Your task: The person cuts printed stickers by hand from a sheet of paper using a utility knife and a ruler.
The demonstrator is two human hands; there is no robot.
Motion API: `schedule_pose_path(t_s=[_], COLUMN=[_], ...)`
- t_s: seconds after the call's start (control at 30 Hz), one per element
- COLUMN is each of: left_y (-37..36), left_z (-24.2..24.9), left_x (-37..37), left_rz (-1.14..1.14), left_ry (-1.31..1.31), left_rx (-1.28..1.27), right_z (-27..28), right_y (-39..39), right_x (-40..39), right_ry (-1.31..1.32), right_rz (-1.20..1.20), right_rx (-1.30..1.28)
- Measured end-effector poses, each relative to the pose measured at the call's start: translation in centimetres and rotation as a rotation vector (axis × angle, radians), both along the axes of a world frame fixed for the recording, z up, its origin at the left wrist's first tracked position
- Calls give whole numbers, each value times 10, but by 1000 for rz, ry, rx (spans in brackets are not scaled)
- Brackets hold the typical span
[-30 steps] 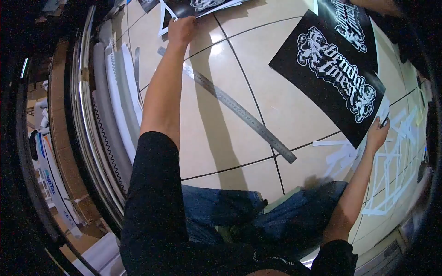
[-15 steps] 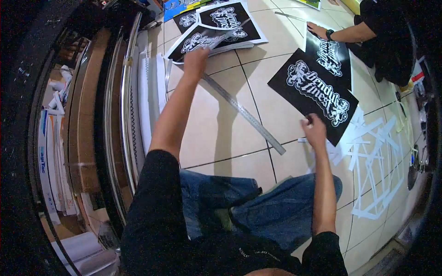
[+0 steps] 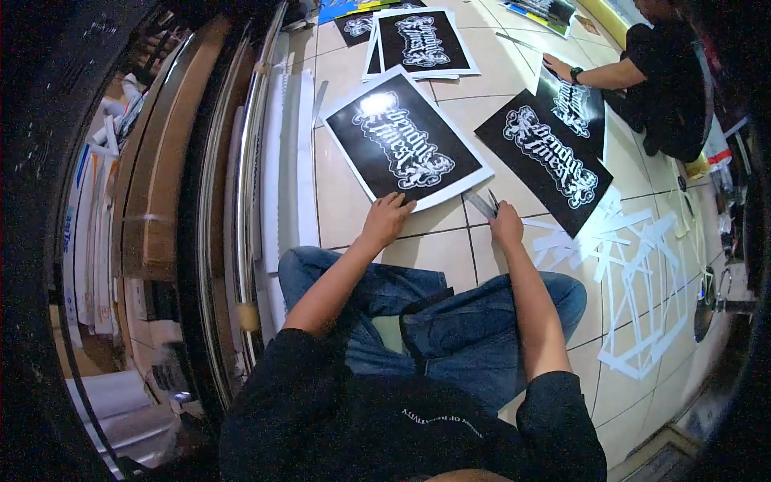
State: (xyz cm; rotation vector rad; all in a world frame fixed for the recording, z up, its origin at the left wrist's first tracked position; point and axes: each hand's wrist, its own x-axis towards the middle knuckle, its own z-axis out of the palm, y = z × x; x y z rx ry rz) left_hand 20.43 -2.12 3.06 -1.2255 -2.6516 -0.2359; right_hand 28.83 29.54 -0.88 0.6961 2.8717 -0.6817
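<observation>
Looking down through the head camera, I have one printed sheet (image 3: 408, 140) lying flat on the tiled floor (image 3: 353, 205) straight ahead of my knees, black with white lettering and a white border. Its long axis runs on a slant, from the far-left corner down toward the near-right corner.

My left hand (image 3: 387, 218) is the nearer one: fingers spread and pressed flat on the sheet's near edge, gripping nothing. My right hand (image 3: 506, 225) sits just right of the sheet's near-right corner, curled around what looks like a slim blade or knife; I cannot make it out surely. A metal ruler (image 3: 480, 204) pokes out from under that same corner, its end touching the right hand. So the two hands sit apart, one on each side of that corner, and the sheet stretches away from both of them, up and to the left.

Right of the sheet lies a trimmed black print (image 3: 546, 161) without a border, close by but not touching it. Beyond that one, another person's hand (image 3: 556, 66) rests on a third print. Past the sheet's far end there's a stack of bordered prints (image 3: 422, 42). Well to the right of the sheet, white paper strips (image 3: 642, 265) lie scattered over the tiles.
</observation>
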Motion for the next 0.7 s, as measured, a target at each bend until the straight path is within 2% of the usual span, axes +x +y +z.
schedule_pose_path(t_s=[0.03,0.07,0.13,0.17,0.2,0.27,0.3,0.33,0.4,0.43,0.5,0.6,0.67,0.7], left_y=[-7,-13,-22,-27,-34,-48,-54,-60,-70,-72,-68,-44,-31,-21], left_z=[-1,-3,17,26,34,51,61,82,115,137,174,165,129,116], left_x=[7,10,18,19,18,9,3,0,-11,-9,2,51,93,111], left_rz=[13,24,22,-11,0,-130,-133,-119,-43,-14,-8,41,186,289], left_ry=[-108,-102,-547,-489,-482,-286,-164,-161,102,197,376,290,209,13], left_rx=[-83,-69,-56,-19,-6,207,291,358,318,302,292,159,-170,-232], right_z=[-2,-2,1,-16,-20,-27,-54,-50,-31,-14,-2,10,-3,-2], right_y=[0,4,10,21,30,44,57,55,53,49,44,40,49,49], right_x=[3,5,11,14,15,16,16,17,23,21,19,21,22,23], right_ry=[18,24,-163,-93,-87,-243,-211,-212,-162,-245,-210,-188,-28,-18], right_rz=[-19,-7,61,173,186,168,227,236,211,94,91,132,267,290], right_rx=[13,27,-54,-13,-3,-337,-400,-394,-558,-765,-694,-586,-522,-528])
